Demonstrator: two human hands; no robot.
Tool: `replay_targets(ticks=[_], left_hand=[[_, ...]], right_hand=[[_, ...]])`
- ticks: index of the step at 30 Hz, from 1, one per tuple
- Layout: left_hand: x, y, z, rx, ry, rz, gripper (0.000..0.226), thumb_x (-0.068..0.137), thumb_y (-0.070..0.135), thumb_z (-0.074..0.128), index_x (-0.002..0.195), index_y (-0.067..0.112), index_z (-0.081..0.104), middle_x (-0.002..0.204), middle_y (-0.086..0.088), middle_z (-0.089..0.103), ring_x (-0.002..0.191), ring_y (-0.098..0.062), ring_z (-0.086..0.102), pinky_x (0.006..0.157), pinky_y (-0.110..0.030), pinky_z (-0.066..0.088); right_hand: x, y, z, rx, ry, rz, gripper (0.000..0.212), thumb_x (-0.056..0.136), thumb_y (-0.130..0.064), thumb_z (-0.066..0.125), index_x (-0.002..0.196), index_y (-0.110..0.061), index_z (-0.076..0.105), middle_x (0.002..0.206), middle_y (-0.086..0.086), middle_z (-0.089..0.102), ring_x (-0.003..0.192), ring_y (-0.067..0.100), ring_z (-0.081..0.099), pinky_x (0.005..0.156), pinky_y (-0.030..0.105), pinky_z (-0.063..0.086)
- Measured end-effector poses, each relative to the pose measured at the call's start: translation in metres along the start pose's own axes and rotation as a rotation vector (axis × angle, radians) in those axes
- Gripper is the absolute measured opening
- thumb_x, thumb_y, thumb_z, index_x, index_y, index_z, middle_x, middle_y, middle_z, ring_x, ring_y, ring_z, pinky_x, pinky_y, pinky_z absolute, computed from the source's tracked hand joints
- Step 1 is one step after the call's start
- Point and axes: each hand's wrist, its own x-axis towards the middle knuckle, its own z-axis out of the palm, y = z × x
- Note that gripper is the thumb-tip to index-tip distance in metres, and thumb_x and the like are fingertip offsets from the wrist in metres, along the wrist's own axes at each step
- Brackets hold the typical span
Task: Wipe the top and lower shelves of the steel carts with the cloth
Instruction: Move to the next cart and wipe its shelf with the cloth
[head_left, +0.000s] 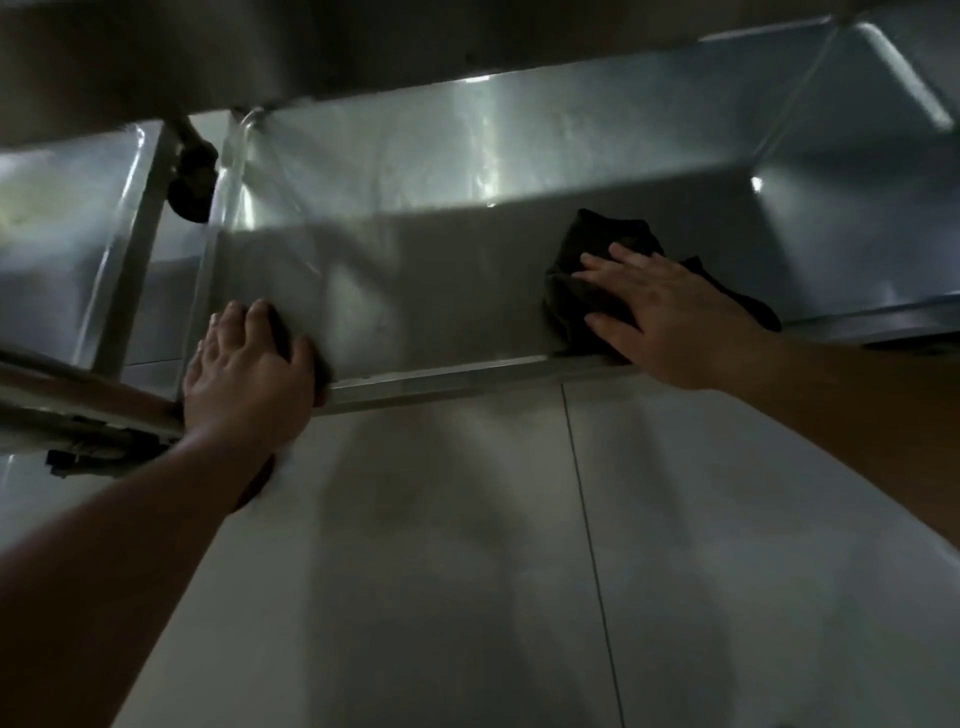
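Your right hand (660, 306) pressed flat, fingers straight, on the dark cloth (587, 260) bunched under and ahead of your palm on the cart's lower shelf (415, 291); your left hand (249, 364) curled over the shelf's front corner, likely steadying the cart

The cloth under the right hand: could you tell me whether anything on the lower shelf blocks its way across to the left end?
Nothing visible does. The cloth lies under the right hand, and the lower shelf is bare steel up to the left hand gripping its front corner.
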Motion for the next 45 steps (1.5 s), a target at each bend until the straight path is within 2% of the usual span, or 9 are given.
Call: replay_targets(ticks=[7, 12, 17, 21, 25, 30, 35, 39, 45], left_hand=[[-0.029, 0.039, -0.002, 0.026, 0.101, 0.158, 0.055, 0.109, 0.054, 0.033, 0.151, 0.02, 0.04, 0.157, -0.013, 0.045, 0.146, -0.038, 0.041, 0.117, -0.061, 0.033], [-0.051, 0.111, 0.016, -0.005, 0.04, 0.326, 0.061, 0.098, 0.047, 0.041, 0.149, 0.014, 0.05, 0.157, -0.014, 0.048, 0.143, -0.039, 0.046, 0.115, -0.054, 0.038], [-0.065, 0.167, 0.036, -0.046, -0.093, 0.393, 0.059, 0.105, 0.043, 0.05, 0.158, 0.018, 0.039, 0.17, -0.008, 0.03, 0.159, -0.03, 0.024, 0.128, -0.048, 0.024], [-0.072, 0.175, 0.047, -0.056, -0.103, 0.345, 0.064, 0.108, 0.048, 0.044, 0.164, 0.022, 0.029, 0.175, -0.007, 0.017, 0.163, -0.026, 0.006, 0.13, -0.044, 0.007], [-0.074, 0.175, 0.052, -0.001, -0.098, 0.352, 0.066, 0.109, 0.051, 0.034, 0.166, 0.02, 0.024, 0.176, -0.01, 0.014, 0.163, -0.029, 0.003, 0.131, -0.044, 0.003], [-0.075, 0.176, 0.05, 0.011, -0.101, 0.361, 0.066, 0.109, 0.049, 0.035, 0.166, 0.017, 0.023, 0.175, -0.013, 0.014, 0.163, -0.031, 0.004, 0.131, -0.046, 0.005], [-0.07, 0.177, 0.042, 0.009, -0.164, 0.371, 0.066, 0.107, 0.049, 0.039, 0.163, 0.018, 0.027, 0.174, -0.014, 0.017, 0.162, -0.034, 0.009, 0.13, -0.05, 0.012], [-0.067, 0.17, 0.025, 0.016, -0.184, 0.4, 0.059, 0.103, 0.049, 0.042, 0.155, 0.02, 0.039, 0.17, -0.012, 0.026, 0.16, -0.037, 0.017, 0.126, -0.055, 0.027], [-0.069, 0.112, 0.003, 0.027, -0.215, 0.361, 0.059, 0.103, 0.04, 0.04, 0.157, 0.015, 0.039, 0.167, -0.017, 0.031, 0.157, -0.039, 0.025, 0.123, -0.056, 0.032]], right_hand=[[-0.032, 0.06, -0.013, 0.028, 0.079, 0.207, 0.063, 0.103, -0.059, 0.033, 0.161, -0.033, 0.036, 0.17, -0.015, 0.026, 0.159, 0.011, 0.014, 0.129, 0.042, 0.013], [-0.053, 0.104, -0.026, -0.009, 0.137, 0.346, 0.063, 0.106, -0.061, 0.03, 0.161, -0.031, 0.033, 0.171, -0.01, 0.026, 0.159, 0.018, 0.017, 0.127, 0.047, 0.016], [-0.082, 0.152, -0.04, -0.004, 0.247, 0.589, 0.067, 0.103, -0.064, 0.03, 0.158, -0.027, 0.037, 0.166, 0.007, 0.036, 0.154, 0.033, 0.031, 0.121, 0.056, 0.027], [-0.103, 0.191, -0.051, -0.025, 0.361, 0.841, 0.067, 0.098, -0.063, 0.029, 0.131, -0.011, 0.054, 0.131, 0.028, 0.057, 0.123, 0.05, 0.055, 0.104, 0.061, 0.045], [-0.103, 0.189, -0.049, -0.065, 0.461, 0.914, 0.067, 0.099, -0.057, 0.033, 0.11, 0.002, 0.062, 0.11, 0.032, 0.063, 0.107, 0.051, 0.06, 0.098, 0.058, 0.048], [-0.094, 0.131, -0.025, -0.119, 0.439, 0.695, 0.076, 0.095, -0.076, 0.036, 0.104, -0.004, 0.059, 0.098, 0.026, 0.064, 0.095, 0.044, 0.062, 0.08, 0.049, 0.052], [-0.078, 0.035, 0.005, -0.02, 0.339, 0.238, 0.079, 0.085, -0.08, 0.045, 0.117, -0.011, 0.066, 0.104, 0.013, 0.07, 0.1, 0.037, 0.063, 0.085, 0.046, 0.053], [-0.063, -0.021, 0.02, -0.137, 0.262, -0.127, 0.058, 0.092, -0.068, 0.06, 0.12, -0.017, 0.065, 0.108, 0.004, 0.071, 0.099, 0.03, 0.062, 0.085, 0.046, 0.05], [-0.031, -0.077, 0.007, -0.291, 0.233, -0.373, 0.048, 0.096, -0.058, 0.061, 0.113, -0.014, 0.066, 0.097, 0.008, 0.069, 0.085, 0.032, 0.064, 0.071, 0.041, 0.052]])
